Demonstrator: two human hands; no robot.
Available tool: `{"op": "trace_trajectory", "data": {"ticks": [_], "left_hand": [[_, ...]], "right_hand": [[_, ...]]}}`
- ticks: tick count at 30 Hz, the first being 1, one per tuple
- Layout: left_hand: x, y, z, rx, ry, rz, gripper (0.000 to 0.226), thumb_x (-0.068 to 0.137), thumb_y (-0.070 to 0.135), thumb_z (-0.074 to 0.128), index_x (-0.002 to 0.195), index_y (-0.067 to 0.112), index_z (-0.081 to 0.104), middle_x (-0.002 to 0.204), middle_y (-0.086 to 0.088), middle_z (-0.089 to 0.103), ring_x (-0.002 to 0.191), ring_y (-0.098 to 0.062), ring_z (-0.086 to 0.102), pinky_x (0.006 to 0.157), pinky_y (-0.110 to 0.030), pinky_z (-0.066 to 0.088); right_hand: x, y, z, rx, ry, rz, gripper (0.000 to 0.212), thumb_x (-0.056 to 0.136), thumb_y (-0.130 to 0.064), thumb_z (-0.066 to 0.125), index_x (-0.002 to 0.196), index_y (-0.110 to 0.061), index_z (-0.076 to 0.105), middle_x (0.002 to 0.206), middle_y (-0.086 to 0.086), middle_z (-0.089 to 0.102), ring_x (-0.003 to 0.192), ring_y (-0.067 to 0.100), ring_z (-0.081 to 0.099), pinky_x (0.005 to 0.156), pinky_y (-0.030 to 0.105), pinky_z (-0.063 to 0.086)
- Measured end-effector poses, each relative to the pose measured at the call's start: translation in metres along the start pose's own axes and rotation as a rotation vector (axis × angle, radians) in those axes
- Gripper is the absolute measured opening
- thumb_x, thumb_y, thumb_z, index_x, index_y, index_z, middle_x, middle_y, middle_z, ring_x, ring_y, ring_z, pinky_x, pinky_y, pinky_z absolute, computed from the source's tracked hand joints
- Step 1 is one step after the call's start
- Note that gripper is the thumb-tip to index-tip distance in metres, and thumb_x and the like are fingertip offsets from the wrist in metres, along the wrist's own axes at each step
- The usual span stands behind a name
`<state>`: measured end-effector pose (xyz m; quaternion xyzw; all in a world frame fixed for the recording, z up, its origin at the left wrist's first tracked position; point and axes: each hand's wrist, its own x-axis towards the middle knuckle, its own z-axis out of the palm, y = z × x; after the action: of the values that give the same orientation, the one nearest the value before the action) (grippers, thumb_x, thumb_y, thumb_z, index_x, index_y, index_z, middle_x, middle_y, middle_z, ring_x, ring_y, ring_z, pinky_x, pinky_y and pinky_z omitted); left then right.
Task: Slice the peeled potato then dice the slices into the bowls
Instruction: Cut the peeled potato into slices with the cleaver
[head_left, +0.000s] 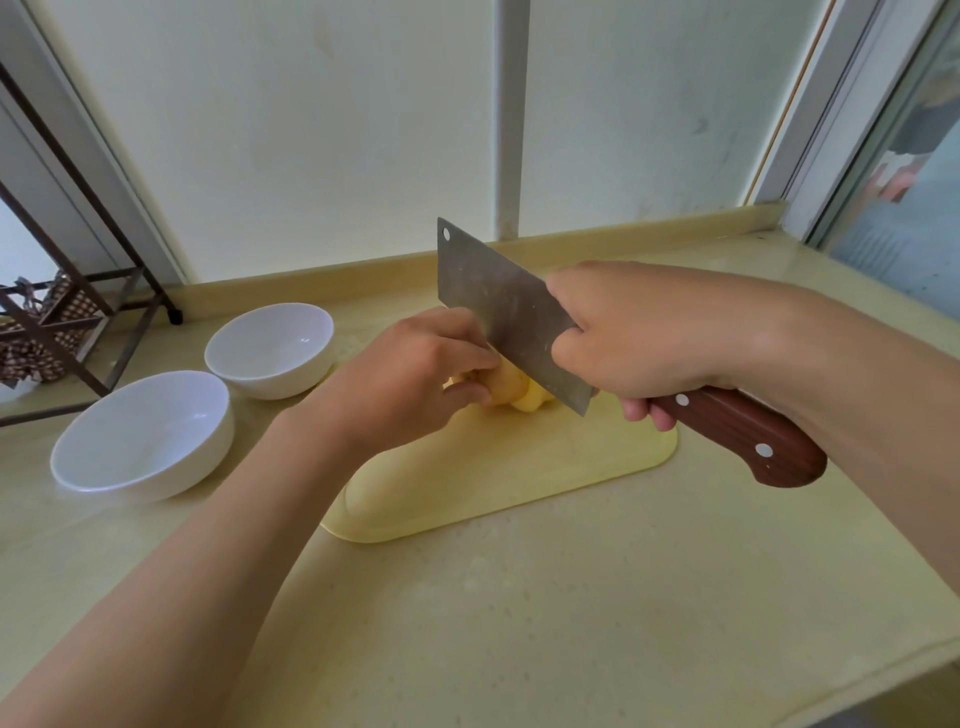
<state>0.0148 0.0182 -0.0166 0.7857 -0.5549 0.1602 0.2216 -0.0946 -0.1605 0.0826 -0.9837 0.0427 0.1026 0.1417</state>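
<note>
Beige counter (571, 597), yellow board (519, 478); left hand (410, 374) curled round potato (511, 389), right hand (639, 338) gripping cleaver (498, 296)

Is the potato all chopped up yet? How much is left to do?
Not yet, it looks early. Done: the potato is peeled and sits on the cutting board. Now: the left hand holds it while the right hand sets the cleaver against it to slice. Left: more slicing, then dicing. The near bowl and far bowl hold no potato.
</note>
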Motion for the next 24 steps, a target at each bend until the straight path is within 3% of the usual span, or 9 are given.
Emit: {"op": "trace_trajectory", "data": {"ticks": [8, 24], "left_hand": [[0.001, 0.000, -0.006, -0.030, -0.030, -0.003, 0.024, 0.075, 0.001, 0.080, 0.098, 0.007, 0.077, 0.089, -0.006, 0.064, 0.077, -0.022, 0.062, 0.064, -0.038, 0.054], [-0.001, -0.002, -0.004, -0.084, 0.014, -0.074, 0.024, 0.074, 0.003, 0.081, 0.097, 0.009, 0.079, 0.086, -0.003, 0.066, 0.076, -0.020, 0.065, 0.066, -0.040, 0.055]], "right_hand": [[0.002, -0.006, -0.002, -0.010, -0.020, 0.005, 0.018, 0.097, -0.009, 0.039, 0.102, 0.001, 0.054, 0.051, 0.011, 0.064, 0.039, 0.025, 0.059, 0.038, 0.022, 0.042], [0.010, -0.013, 0.002, -0.007, -0.050, 0.005, 0.014, 0.097, -0.008, 0.038, 0.097, 0.000, 0.050, 0.050, 0.010, 0.061, 0.037, 0.025, 0.054, 0.037, 0.021, 0.041]]}}
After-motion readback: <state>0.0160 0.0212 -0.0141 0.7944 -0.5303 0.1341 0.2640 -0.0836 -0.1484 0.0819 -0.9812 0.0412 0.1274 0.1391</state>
